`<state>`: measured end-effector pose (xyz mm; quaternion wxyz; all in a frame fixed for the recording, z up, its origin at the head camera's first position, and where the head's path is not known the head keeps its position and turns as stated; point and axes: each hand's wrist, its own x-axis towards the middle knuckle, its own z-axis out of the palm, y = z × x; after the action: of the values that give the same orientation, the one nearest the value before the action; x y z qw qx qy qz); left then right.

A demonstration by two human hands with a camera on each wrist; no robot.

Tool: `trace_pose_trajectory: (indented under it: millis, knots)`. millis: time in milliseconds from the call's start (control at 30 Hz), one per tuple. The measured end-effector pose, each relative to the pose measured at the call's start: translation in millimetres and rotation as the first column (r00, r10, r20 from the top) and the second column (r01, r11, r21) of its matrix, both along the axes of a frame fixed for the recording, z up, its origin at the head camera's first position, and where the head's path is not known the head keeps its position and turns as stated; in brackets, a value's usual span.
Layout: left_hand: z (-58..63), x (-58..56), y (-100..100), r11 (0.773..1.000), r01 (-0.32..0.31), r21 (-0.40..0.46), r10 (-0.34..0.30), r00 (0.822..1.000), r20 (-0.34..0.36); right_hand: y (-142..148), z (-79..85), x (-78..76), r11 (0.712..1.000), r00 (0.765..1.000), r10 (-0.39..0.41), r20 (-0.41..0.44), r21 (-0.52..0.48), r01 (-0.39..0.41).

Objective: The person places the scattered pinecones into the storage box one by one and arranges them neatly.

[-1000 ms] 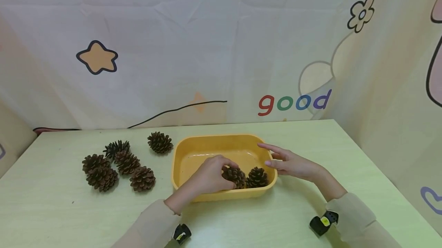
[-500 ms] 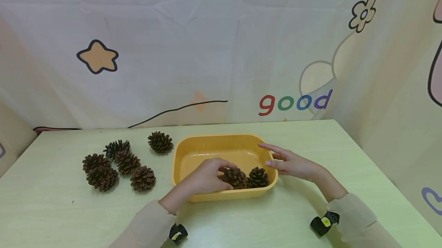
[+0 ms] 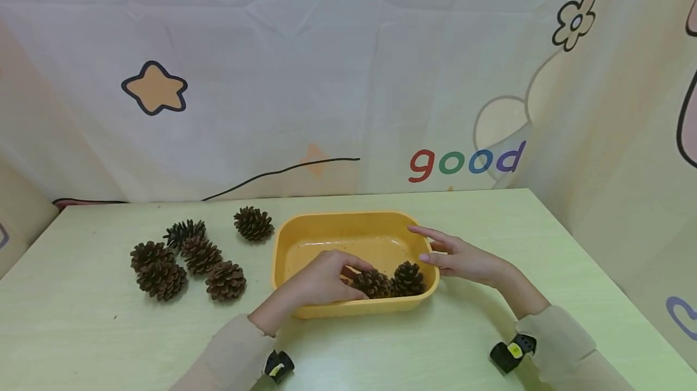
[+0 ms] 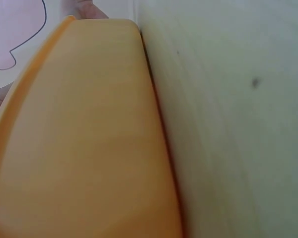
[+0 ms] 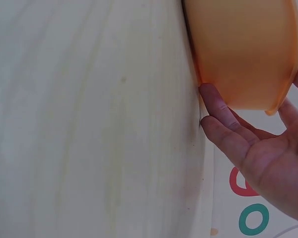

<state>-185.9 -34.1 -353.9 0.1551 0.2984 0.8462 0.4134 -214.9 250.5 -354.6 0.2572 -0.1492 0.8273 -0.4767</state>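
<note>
Two pinecones inside yellow tub, head view only; both hands loosely spread.

8 pinecones: 6 on 1 table, 2 in 1 tub; 2 hands, 2 sleeves, 2 wrist cameras.

Soft, diffuse light (shadows faint)
</note>
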Motion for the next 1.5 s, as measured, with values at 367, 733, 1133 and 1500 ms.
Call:
trace_pose_trajectory:
  millis: [367, 733, 1133, 1500]
  knots:
    - [3.8, -0.2, -5.6, 0.998, 0.050, -0.025, -0.049, 0.999, 0.014, 0.5, 1.0, -0.3, 1.000, 1.000, 0.019, 0.000, -0.018, -0.019]
    - [3.8, 1.7, -19.5, 0.998, 0.059, -0.002, -0.059, 0.998, -0.029, -0.3, -0.4, -1.4, 0.999, 1.000, 0.027, -0.005, -0.029, -0.027]
    - [12.7, 11.5, -45.6, 0.996, 0.055, 0.064, -0.048, 0.994, -0.095, 0.6, 0.2, -0.6, 0.998, 0.999, 0.040, -0.007, -0.048, -0.040]
    - [22.6, 24.5, -82.7, 0.992, -0.063, 0.107, 0.079, 0.986, -0.148, 0.4, -0.6, -1.1, 0.997, 0.999, 0.047, -0.001, -0.057, -0.047]
